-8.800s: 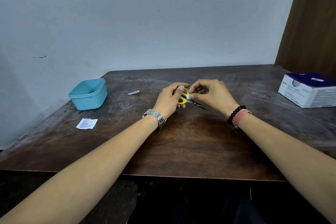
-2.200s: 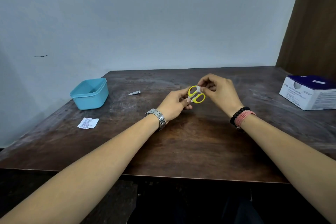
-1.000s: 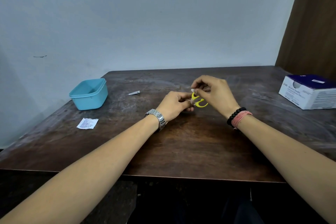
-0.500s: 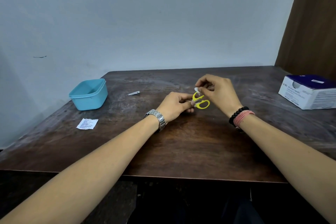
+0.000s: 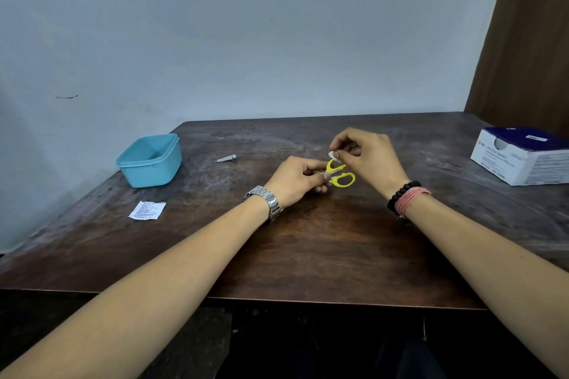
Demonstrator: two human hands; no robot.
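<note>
Small scissors with yellow handles (image 5: 342, 176) hover just above the middle of the dark wooden table (image 5: 308, 249). My left hand (image 5: 297, 180) grips them at the blade end, so the blades are hidden inside my fingers and the handles point right. My right hand (image 5: 368, 160) pinches a small white pad (image 5: 334, 155) and presses it on the upper yellow handle loop.
A light blue plastic tub (image 5: 150, 160) stands open at the back left. A metal nail clipper (image 5: 226, 159) lies between the tub and my hands. A white printed sachet (image 5: 147, 210) lies near the left edge. A white and blue box (image 5: 523, 155) sits at the right edge.
The scissors were turned round: 8.8 s ago the blades pointed right, now the handles do. Over the last second my right hand has kept the white pad moving on the upper handle.
</note>
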